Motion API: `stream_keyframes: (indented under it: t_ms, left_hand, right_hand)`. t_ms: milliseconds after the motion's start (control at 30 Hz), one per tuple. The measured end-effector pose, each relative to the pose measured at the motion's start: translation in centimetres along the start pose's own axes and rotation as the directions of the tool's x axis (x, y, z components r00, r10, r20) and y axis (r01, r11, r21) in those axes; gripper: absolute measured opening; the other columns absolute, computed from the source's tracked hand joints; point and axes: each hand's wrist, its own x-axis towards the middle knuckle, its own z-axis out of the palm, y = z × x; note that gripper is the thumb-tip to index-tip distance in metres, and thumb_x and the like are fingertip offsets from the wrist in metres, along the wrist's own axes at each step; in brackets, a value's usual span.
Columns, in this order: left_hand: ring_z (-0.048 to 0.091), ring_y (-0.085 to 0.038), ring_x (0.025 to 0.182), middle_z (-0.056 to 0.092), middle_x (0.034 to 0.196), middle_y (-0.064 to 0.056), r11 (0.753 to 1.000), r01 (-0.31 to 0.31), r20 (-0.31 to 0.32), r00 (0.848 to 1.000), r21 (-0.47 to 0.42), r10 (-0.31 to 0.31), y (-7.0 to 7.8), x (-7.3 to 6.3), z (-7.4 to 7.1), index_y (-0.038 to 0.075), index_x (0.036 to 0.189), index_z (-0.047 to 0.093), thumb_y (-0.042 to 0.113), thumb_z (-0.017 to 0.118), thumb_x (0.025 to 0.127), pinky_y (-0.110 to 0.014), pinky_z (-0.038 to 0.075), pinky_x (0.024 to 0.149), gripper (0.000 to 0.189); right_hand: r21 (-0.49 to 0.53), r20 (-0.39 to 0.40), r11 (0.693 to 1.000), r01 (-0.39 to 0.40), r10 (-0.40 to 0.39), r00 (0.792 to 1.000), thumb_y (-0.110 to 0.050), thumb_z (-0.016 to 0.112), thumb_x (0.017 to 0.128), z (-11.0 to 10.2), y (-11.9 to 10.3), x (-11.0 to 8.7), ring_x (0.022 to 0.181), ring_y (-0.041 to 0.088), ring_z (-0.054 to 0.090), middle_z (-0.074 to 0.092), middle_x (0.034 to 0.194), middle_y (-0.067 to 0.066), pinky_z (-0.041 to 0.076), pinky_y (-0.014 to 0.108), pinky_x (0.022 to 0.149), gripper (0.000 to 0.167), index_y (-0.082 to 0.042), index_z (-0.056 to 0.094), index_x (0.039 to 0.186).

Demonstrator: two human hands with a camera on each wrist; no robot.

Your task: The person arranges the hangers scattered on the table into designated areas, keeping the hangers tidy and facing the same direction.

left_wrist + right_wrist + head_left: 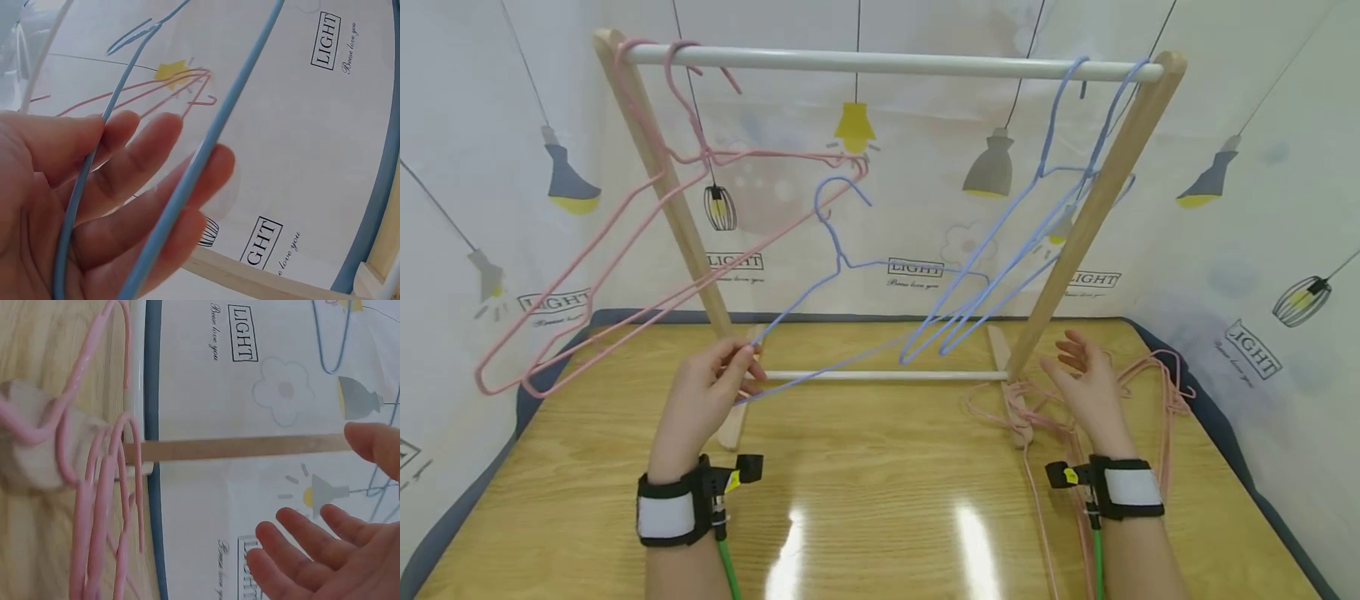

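Observation:
In the head view my left hand [700, 396] pinches one sloping arm of a blue clothes hanger [808, 292] between thumb and fingers. The hanger's hook points up, below the rack's top bar. Seen from the left wrist, one blue wire runs between thumb and index finger, and another crosses the lower fingers [215, 165]. My right hand [1084, 387] holds nothing; its fingers are spread and slightly bent beside the rack's right post. Pink hangers [1167, 400] lie in a tangled pile on the table beneath and beside it, large in the right wrist view.
A rack with a white top bar [880, 62] and wooden posts [1078, 233] stands on the wooden table [880, 467]. Two pink hangers [775, 153] hang at its left end and two blue hangers [1050, 125] at its right. A lamp-patterned backdrop [910, 125] stands behind.

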Motion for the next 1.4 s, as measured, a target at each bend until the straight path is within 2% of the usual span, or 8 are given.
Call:
stream_keyframes:
  t_ms: [100,233,400,567,800,1033,1233,1400]
  left_hand:
    - [0.072,-0.019,0.072,0.071,0.088,-0.017,1.000,-0.029,-0.036,0.999,0.013,0.029,0.5,0.0,0.2,-0.008,0.114,0.068,0.009,0.051,0.110,-0.025,0.059,0.067,0.025]
    - [0.072,-0.017,0.068,0.071,0.085,-0.018,0.998,-0.059,-0.094,0.994,0.019,0.061,1.0,-0.1,0.4,-0.008,0.110,0.069,0.008,0.051,0.109,-0.023,0.059,0.064,0.024]
    - [0.072,-0.015,0.065,0.071,0.081,-0.018,0.992,-0.123,-0.162,0.979,0.030,0.126,1.7,-0.2,0.9,-0.009,0.105,0.069,0.005,0.053,0.108,-0.020,0.058,0.062,0.021]
    - [0.072,-0.022,0.064,0.070,0.078,-0.016,0.980,-0.194,-0.212,0.957,0.044,0.199,2.7,-0.2,1.6,-0.011,0.103,0.069,0.000,0.055,0.106,-0.018,0.057,0.061,0.017]
    - [0.072,-0.026,0.061,0.070,0.076,-0.015,0.967,-0.246,-0.270,0.928,0.070,0.256,3.9,-0.5,2.5,-0.011,0.101,0.069,-0.003,0.057,0.104,-0.014,0.055,0.061,0.015]
    - [0.071,-0.030,0.059,0.070,0.075,-0.015,0.943,-0.311,-0.329,0.884,0.117,0.333,5.1,0.1,3.7,-0.012,0.100,0.069,-0.004,0.059,0.103,-0.011,0.051,0.057,0.013]
    - [0.071,-0.029,0.059,0.070,0.074,-0.016,0.902,-0.399,-0.355,0.829,0.166,0.432,7.2,1.6,4.1,-0.012,0.100,0.068,-0.005,0.059,0.102,-0.009,0.051,0.061,0.012]
    - [0.072,-0.027,0.059,0.071,0.074,-0.015,0.865,-0.437,-0.358,0.789,0.245,0.500,9.0,2.9,4.2,-0.011,0.099,0.069,-0.003,0.060,0.102,-0.024,0.057,0.058,0.013]
  right_hand:
    - [0.049,0.032,0.999,0.015,-0.017,0.999,-0.017,0.060,0.106,0.3,-0.3,1.6,0.140,0.048,0.042,0.042,0.153,0.034,0.035,0.060,0.113,0.070,0.006,0.023,0.160]
    - [0.142,0.008,0.989,0.031,-0.033,0.999,-0.020,0.060,0.106,1.1,-0.8,3.7,0.129,0.026,0.055,0.052,0.145,0.028,0.043,0.039,0.107,0.060,0.005,0.035,0.155]
    - [0.309,-0.093,0.950,0.047,-0.019,0.995,-0.018,0.063,0.105,2.5,-1.2,5.5,0.098,0.003,0.066,0.071,0.114,0.003,0.048,0.023,0.094,0.037,0.005,0.057,0.133]
    - [0.425,-0.223,0.902,0.079,0.020,0.975,-0.019,0.058,0.107,3.8,-1.1,6.3,0.071,0.005,0.062,0.062,0.071,-0.011,0.049,0.024,0.078,0.022,-0.003,0.064,0.094]
    - [0.489,-0.281,0.866,0.107,0.040,0.959,-0.024,0.054,0.109,5.1,-0.9,6.7,0.063,0.010,0.048,0.047,0.067,-0.004,0.043,0.023,0.066,0.033,-0.006,0.053,0.081]
    - [0.480,-0.280,0.867,0.136,0.004,0.960,-0.021,0.052,0.110,5.7,-0.9,7.0,0.061,0.010,0.043,0.044,0.066,-0.004,0.042,0.022,0.062,0.031,-0.003,0.052,0.084]
    - [0.512,-0.306,0.844,0.157,0.009,0.952,-0.020,0.054,0.109,6.2,-0.9,7.3,0.057,0.008,0.041,0.044,0.063,-0.005,0.038,0.021,0.056,0.030,-0.008,0.053,0.082]
    - [0.543,-0.368,0.815,0.200,0.017,0.930,-0.015,0.055,0.108,6.8,-0.6,7.6,0.052,0.007,0.038,0.043,0.060,-0.005,0.032,0.021,0.051,0.032,-0.012,0.053,0.076]
